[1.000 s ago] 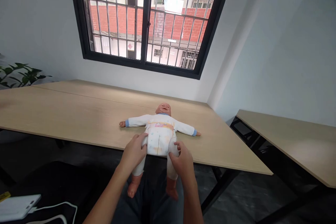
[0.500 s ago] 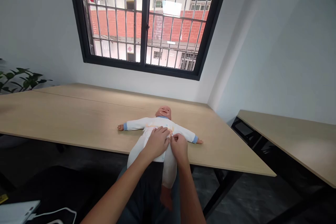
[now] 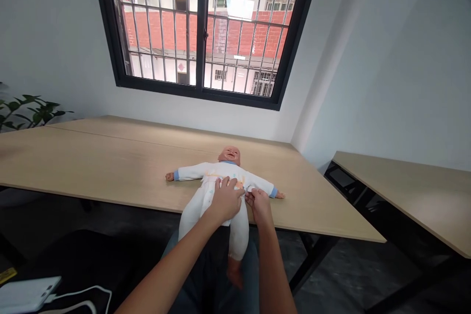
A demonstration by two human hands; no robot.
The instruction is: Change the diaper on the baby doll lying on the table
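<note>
Baby doll point(image 3: 228, 156) lies on its back near the front edge of the wooden table point(image 3: 91, 157), about midway along it. Its head points toward the far edge, its arms are spread wide, and its legs stick out past the front edge above the person's dark trousers point(image 3: 213, 274).

As far as the view shows, much of the dressing looks finished: a white romper point(image 3: 208, 201) covers the body and both legs, and each arm is through a sleeve ending in a blue cuff point(image 3: 176, 175). One bare foot point(image 3: 234, 272) shows below the right-hand leg of the romper; the other foot is hidden behind the person's left forearm. What looks unfinished is the waist, where an orange-and-yellow band point(image 3: 240, 184) shows and the cloth seems gathered, though whether any fastening is closed cannot be told from here.

The left hand point(image 3: 225, 201) lies across the front of the romper, its fingers slightly apart and resting on the cloth, with no clear clamp. The right hand point(image 3: 259, 207) is at the romper's side edge, just beside the left, its fingers close together and apparently pinching the cloth — the fingertips are partly hidden.

Off to the lower left, a white power bank point(image 3: 25, 294) sits with a cable attached — nothing touches it.
</note>
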